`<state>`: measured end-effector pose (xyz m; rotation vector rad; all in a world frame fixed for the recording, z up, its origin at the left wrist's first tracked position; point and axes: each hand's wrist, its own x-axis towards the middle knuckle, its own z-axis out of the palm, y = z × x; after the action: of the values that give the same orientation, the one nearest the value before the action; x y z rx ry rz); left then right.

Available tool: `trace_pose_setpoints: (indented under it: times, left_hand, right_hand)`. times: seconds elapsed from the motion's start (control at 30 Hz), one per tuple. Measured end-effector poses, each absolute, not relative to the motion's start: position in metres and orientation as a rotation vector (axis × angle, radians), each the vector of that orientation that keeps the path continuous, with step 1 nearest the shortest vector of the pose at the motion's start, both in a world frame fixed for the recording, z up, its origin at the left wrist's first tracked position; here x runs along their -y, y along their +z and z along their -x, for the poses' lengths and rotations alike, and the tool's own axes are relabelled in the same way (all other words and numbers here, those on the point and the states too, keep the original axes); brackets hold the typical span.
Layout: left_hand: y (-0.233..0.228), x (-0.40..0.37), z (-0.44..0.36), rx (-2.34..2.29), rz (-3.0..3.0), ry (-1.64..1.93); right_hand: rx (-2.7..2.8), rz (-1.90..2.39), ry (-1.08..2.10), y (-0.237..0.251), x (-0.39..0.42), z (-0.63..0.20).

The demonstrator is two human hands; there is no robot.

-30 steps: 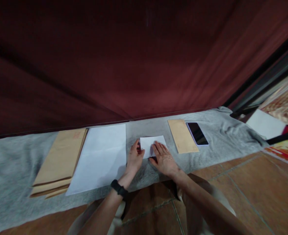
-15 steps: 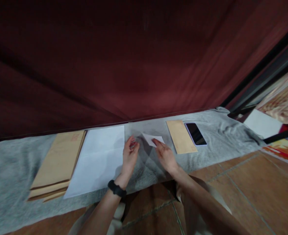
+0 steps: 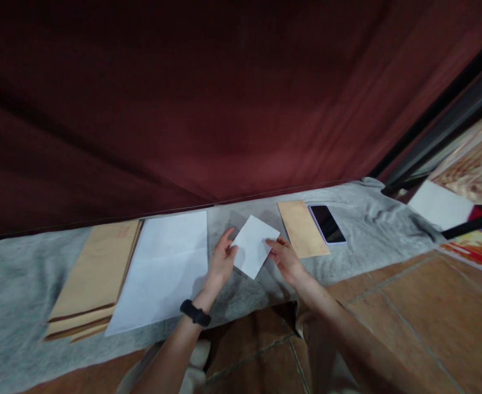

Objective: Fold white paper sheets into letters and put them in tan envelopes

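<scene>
Both hands, left hand (image 3: 221, 261) and right hand (image 3: 286, 259), are gripping the folded white paper (image 3: 254, 245); the single brown envelope (image 3: 302, 228) likely needs fetching.

folded paper (image 3: 254, 246) white | envelope (image 3: 302, 228) tan | cloth (image 3: 367, 224) grey | phone (image 3: 327, 223) black

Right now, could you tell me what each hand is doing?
Left hand: pinching the folded white paper at its left edge.
Right hand: pinching its right edge.
</scene>
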<state>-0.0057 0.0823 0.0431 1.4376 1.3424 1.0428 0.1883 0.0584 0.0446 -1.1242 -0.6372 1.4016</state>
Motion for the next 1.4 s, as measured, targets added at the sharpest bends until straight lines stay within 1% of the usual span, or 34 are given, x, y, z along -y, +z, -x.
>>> trace_pose_setpoints:
  times: [0.1, 0.3, 0.5, 0.57, 0.7, 0.8, 0.93, 1.2, 1.4]
  left_hand:
    - [0.045, -0.091, 0.016, -1.366, -1.616, 1.01]
    - [0.044, -0.099, 0.022, -1.463, -1.692, 1.121]
    - [0.043, -0.092, 0.011, -1.503, -1.892, 1.188]
    - [0.04, -0.08, -0.001, -1.465, -1.998, 1.127]
    - [0.025, -0.046, -0.03, -1.337, -2.395, 0.78]
    - [0.014, -0.031, -0.042, -1.379, -2.575, 0.656]
    - [0.01, -0.033, -0.042, -1.426, -2.645, 0.583]
    - [0.014, -0.043, -0.023, -1.348, -2.684, 0.544]
    - [0.019, -0.044, -0.019, -1.337, -2.681, 0.5]
  right_hand:
    - [0.803, 1.322, 1.332, 0.041, -0.062, -0.199]
    - [0.943, 1.549, 1.435, 0.03, -0.062, -0.2]
    - [0.993, 1.663, 1.422, 0.023, -0.062, -0.197]
    - [1.025, 1.692, 1.417, 0.024, -0.061, -0.198]
    - [1.128, 1.75, 1.384, 0.028, -0.058, -0.2]
    - [1.242, 1.807, 1.293, 0.032, -0.055, -0.203]
    - [1.342, 1.901, 1.24, 0.033, -0.054, -0.206]
    - [1.141, 1.814, 1.484, 0.027, -0.056, -0.205]
    - [1.07, 1.723, 1.571, 0.029, -0.056, -0.207]
